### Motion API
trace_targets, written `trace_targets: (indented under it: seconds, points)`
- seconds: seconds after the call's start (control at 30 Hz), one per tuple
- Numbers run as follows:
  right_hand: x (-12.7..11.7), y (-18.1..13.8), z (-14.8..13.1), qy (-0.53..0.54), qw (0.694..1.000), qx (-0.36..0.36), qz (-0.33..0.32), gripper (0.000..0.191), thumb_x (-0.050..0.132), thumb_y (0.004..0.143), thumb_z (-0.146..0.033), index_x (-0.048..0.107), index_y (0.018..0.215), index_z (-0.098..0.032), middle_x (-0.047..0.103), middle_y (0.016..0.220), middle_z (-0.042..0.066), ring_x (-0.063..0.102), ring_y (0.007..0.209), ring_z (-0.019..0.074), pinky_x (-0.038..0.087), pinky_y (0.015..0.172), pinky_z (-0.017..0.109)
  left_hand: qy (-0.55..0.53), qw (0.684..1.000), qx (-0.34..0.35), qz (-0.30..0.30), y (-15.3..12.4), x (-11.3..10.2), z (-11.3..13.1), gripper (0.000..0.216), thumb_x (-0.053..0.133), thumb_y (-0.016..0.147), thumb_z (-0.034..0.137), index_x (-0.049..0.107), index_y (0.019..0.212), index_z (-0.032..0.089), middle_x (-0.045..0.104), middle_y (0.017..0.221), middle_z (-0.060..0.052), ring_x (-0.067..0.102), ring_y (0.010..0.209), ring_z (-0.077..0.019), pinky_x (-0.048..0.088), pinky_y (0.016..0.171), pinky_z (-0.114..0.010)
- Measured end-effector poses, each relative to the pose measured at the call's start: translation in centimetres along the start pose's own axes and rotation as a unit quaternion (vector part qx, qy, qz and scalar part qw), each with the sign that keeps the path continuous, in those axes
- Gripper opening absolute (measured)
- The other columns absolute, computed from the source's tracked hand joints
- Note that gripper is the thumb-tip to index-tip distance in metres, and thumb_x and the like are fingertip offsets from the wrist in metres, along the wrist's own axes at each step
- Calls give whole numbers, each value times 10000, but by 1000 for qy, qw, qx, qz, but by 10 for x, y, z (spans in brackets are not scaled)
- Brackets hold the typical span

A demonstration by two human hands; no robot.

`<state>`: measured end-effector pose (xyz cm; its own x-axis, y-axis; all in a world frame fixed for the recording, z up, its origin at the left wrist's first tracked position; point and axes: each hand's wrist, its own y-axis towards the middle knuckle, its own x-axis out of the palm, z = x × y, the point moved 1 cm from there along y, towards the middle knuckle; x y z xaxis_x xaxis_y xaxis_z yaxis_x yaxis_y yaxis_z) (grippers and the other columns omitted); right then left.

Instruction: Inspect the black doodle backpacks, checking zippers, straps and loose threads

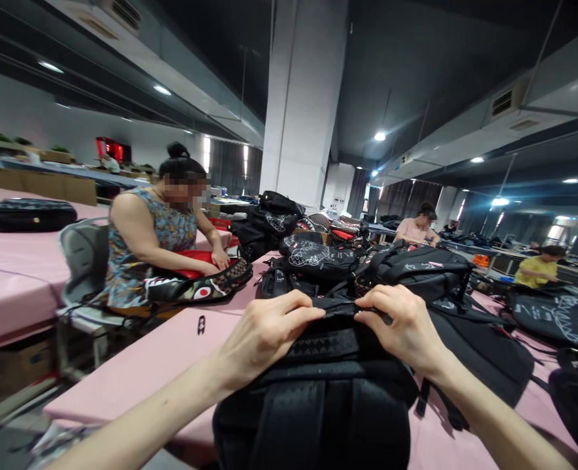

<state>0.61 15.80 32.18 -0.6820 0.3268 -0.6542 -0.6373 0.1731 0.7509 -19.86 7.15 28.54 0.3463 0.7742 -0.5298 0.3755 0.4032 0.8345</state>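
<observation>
A black backpack [313, 411] stands close in front of me at the table's edge, its shoulder straps facing me. My left hand [273, 326] pinches the fabric edge at the top of the bag between thumb and fingers. Opposite it, my right hand [399, 323] pinches the same top edge, a short gap away. A dark strip with what looks like a zipper runs between the two pinches. Below them lies the textured top handle [322, 346]. The bag's far side is hidden.
More black backpacks [416, 267] with white line drawings are piled beyond my hands. A small dark tag [201, 325] lies on the pink table [171, 352]. At left, a seated co-worker [151, 228] handles a camouflage bag [200, 290]. A pillar [303, 98] rises behind the pile.
</observation>
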Motion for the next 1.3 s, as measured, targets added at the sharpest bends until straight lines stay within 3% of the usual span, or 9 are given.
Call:
trace_targets:
  seconds: [0.3, 0.4, 0.47, 0.6, 0.67, 0.73, 0.9, 1.1, 1.3]
  points:
    - [10, 10, 16, 162, 982, 84, -44, 324, 687, 709, -305, 616, 1006, -197, 636, 912, 42, 590, 797, 174, 443, 703, 264, -34, 989, -140, 42, -10, 9, -2, 203, 463, 859, 264, 616, 950, 168, 681, 824, -31, 638, 712, -124, 476, 655, -200]
    - [21, 19, 19, 212, 964, 95, -126, 166, 627, 736, -255, 667, 880, -183, 649, 842, 26, 585, 757, 163, 418, 681, 253, -103, 969, -222, 24, -2, 10, -5, 216, 472, 838, 277, 653, 892, 172, 691, 864, -44, 633, 771, -153, 462, 711, -236]
    - [30, 23, 21, 296, 924, 162, -181, 148, 584, 748, -280, 660, 732, -155, 626, 695, 4, 558, 652, 141, 393, 614, 236, -219, 920, -323, -30, 4, 11, -7, 215, 507, 797, 309, 663, 806, 162, 687, 807, -36, 618, 737, -160, 452, 683, -243]
    - [45, 22, 24, 443, 818, 291, -221, 193, 601, 685, -314, 598, 615, -134, 526, 533, -39, 445, 497, 87, 332, 514, 210, -500, 697, -499, -124, 11, 16, -9, 294, 627, 650, 422, 598, 652, 129, 600, 570, -3, 527, 521, -116, 391, 521, -217]
    - [45, 19, 23, 434, 828, 287, -210, 204, 604, 689, -329, 612, 634, -132, 561, 574, -25, 479, 534, 99, 358, 541, 221, -548, 632, -537, -108, 11, 17, -7, 318, 675, 579, 426, 556, 605, 131, 555, 521, 17, 464, 466, -86, 339, 477, -196]
    - [39, 17, 20, 372, 877, 244, -180, 206, 628, 696, -341, 651, 758, -146, 636, 719, 4, 551, 655, 140, 405, 625, 250, -554, 616, -552, -89, 9, 17, -4, 337, 686, 559, 432, 527, 584, 136, 527, 513, 30, 416, 447, -68, 292, 454, -182]
    - [10, 13, 8, 108, 990, 48, -75, 350, 658, 745, -281, 563, 1075, -211, 648, 995, 46, 563, 863, 193, 374, 762, 320, -499, 694, -514, -68, 4, 13, 4, 351, 603, 651, 479, 514, 606, 143, 478, 551, 45, 388, 501, -74, 284, 474, -182]
    - [-6, 13, -4, -32, 992, -106, -56, 97, 583, 837, -245, 604, 923, -205, 660, 879, 25, 538, 754, 152, 277, 709, 326, -352, 825, -440, -38, -1, 12, 6, 305, 472, 787, 419, 568, 670, 155, 530, 632, 24, 468, 629, -123, 352, 573, -209]
    - [-10, 9, -13, -95, 989, -107, -29, 110, 538, 866, -233, 630, 925, -217, 653, 824, 12, 502, 719, 142, 256, 686, 328, -276, 864, -420, -6, -3, 9, 12, 287, 451, 817, 384, 615, 713, 173, 623, 711, 14, 549, 717, -152, 386, 653, -217]
